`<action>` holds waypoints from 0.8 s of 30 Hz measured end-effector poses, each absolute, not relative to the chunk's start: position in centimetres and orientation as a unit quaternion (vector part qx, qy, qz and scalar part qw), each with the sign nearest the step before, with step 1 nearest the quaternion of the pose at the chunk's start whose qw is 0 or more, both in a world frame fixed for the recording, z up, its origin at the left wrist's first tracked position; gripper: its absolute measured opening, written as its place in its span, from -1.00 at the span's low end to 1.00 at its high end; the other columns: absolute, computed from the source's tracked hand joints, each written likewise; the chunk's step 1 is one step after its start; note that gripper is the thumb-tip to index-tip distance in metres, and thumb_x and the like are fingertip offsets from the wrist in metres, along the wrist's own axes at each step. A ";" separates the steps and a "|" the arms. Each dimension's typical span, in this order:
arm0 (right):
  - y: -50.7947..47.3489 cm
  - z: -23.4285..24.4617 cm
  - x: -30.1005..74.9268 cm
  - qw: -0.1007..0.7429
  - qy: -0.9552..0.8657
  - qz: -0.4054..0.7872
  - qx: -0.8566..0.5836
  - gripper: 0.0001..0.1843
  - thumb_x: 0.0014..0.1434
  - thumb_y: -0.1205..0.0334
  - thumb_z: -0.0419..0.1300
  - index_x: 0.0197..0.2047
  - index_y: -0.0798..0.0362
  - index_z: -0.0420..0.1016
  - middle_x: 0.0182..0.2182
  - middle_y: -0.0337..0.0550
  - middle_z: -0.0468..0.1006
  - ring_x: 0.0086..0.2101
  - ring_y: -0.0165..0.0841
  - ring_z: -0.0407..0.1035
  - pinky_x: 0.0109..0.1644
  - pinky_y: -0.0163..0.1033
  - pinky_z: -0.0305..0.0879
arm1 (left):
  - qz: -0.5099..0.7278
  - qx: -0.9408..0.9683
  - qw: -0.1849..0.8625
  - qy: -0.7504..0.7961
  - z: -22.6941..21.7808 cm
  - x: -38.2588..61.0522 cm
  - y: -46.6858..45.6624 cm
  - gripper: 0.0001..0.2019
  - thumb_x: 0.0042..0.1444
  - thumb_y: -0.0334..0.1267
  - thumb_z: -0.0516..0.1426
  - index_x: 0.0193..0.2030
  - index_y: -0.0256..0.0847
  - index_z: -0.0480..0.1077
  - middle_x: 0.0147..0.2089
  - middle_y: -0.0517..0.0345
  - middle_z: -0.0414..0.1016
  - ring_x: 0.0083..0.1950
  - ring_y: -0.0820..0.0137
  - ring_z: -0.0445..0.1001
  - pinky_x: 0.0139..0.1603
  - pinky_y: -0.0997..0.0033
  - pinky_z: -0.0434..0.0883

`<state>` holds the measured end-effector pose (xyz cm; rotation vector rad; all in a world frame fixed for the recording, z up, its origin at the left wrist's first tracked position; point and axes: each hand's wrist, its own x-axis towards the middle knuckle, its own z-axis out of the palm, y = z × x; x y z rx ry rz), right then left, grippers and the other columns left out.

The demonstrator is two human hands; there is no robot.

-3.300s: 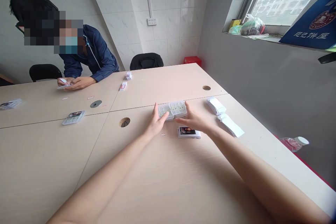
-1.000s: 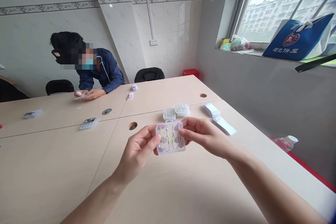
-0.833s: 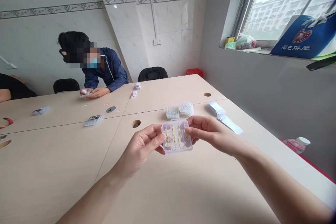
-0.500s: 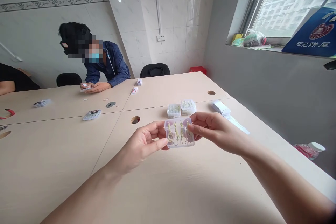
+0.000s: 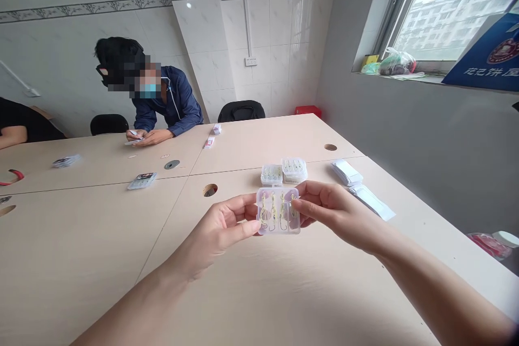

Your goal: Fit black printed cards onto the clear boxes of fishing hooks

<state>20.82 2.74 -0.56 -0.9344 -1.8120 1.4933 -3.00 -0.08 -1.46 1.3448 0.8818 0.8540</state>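
I hold a small clear plastic box (image 5: 278, 211) above the table, with several yellow-lined fish hooks showing inside. My left hand (image 5: 221, 227) pinches its left edge, and my right hand (image 5: 330, 211) pinches its right edge. Both hands are closed on the box. Behind it on the beige table (image 5: 259, 286) stand two stacks of similar clear boxes (image 5: 284, 173).
White paper slips (image 5: 359, 186) lie at the right. A person in a blue jacket (image 5: 168, 105) sits at the far left, hands on small packets. A card pack (image 5: 141, 180), cable holes (image 5: 210, 190) and a red-capped bottle (image 5: 492, 243) are around.
3.3 s ago both hands reached to the stacks on the table; since then a box was lifted. In the last second the box stays held while the view drifts slightly.
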 end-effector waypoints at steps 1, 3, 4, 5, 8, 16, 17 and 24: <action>2.8 -0.6 20.7 0.307 -0.679 0.566 -0.353 -0.70 0.34 0.00 0.09 -0.16 0.06 0.44 -0.21 -0.08 0.57 -0.17 -0.25 0.49 -0.05 -0.11 0.45 | 0.376 0.580 0.616 0.377 -1.5 -3.0 0.0 -0.54 0.20 -0.34 0.15 0.25 -0.06 0.34 0.13 0.04 0.51 0.10 0.25 0.46 0.16 0.20 0.36; 2.8 -0.7 20.4 0.316 -0.669 0.570 -0.357 -0.70 0.34 -0.02 0.09 -0.19 0.06 0.42 -0.24 -0.09 0.56 -0.18 -0.26 0.48 -0.03 -0.09 0.45 | 0.389 0.571 0.621 0.370 -1.6 -3.0 0.0 -0.55 0.20 -0.34 0.16 0.24 -0.08 0.36 0.15 0.03 0.51 0.11 0.23 0.45 0.21 0.15 0.32; 2.8 -0.8 20.3 0.319 -0.665 0.572 -0.359 -0.70 0.34 -0.02 0.09 -0.21 0.06 0.41 -0.26 -0.09 0.55 -0.19 -0.27 0.48 -0.02 -0.08 0.45 | 0.395 0.568 0.621 0.368 -1.6 -2.9 0.0 -0.56 0.20 -0.34 0.16 0.23 -0.09 0.37 0.16 0.03 0.50 0.13 0.21 0.45 0.22 0.13 0.31; 2.7 -0.8 20.2 0.321 -0.662 0.574 -0.359 -0.70 0.34 -0.02 0.09 -0.21 0.06 0.40 -0.27 -0.10 0.55 -0.20 -0.28 0.48 -0.01 -0.07 0.46 | 0.400 0.565 0.620 0.370 -1.6 -2.9 0.0 -0.57 0.20 -0.33 0.16 0.22 -0.10 0.38 0.16 0.03 0.50 0.15 0.20 0.44 0.23 0.13 0.30; 2.7 -0.8 20.2 0.323 -0.661 0.576 -0.356 -0.71 0.34 -0.01 0.09 -0.21 0.05 0.40 -0.26 -0.10 0.54 -0.20 -0.27 0.48 -0.03 -0.07 0.47 | 0.411 0.560 0.614 0.375 -1.7 -2.8 -0.2 -0.60 0.22 -0.31 0.14 0.21 -0.10 0.39 0.18 0.03 0.49 0.19 0.18 0.42 0.22 0.15 0.30; 2.6 -0.8 20.2 0.322 -0.663 0.579 -0.349 -0.70 0.34 -0.01 0.09 -0.19 0.06 0.40 -0.23 -0.08 0.55 -0.19 -0.27 0.49 -0.04 -0.09 0.46 | 0.433 0.550 0.596 0.393 -2.2 -2.4 -0.3 -0.64 0.22 -0.25 0.15 0.16 -0.08 0.44 0.15 0.06 0.53 0.11 0.21 0.48 0.13 0.23 0.37; 2.6 -0.8 20.2 0.322 -0.662 0.581 -0.349 -0.71 0.34 -0.01 0.09 -0.17 0.06 0.41 -0.20 -0.07 0.56 -0.19 -0.27 0.49 -0.05 -0.09 0.46 | 0.435 0.547 0.595 0.397 -2.3 -2.4 -0.3 -0.65 0.22 -0.24 0.15 0.15 -0.08 0.45 0.15 0.07 0.53 0.10 0.21 0.49 0.12 0.23 0.38; 2.8 -1.0 20.3 0.328 -0.662 0.567 -0.363 -0.72 0.34 0.00 0.09 -0.21 0.04 0.41 -0.25 -0.09 0.57 -0.21 -0.28 0.49 -0.04 -0.09 0.44 | 0.434 0.549 0.601 0.386 -2.3 -2.3 -0.4 -0.64 0.25 -0.23 0.12 0.19 -0.03 0.41 0.19 0.11 0.49 0.16 0.22 0.45 0.20 0.20 0.35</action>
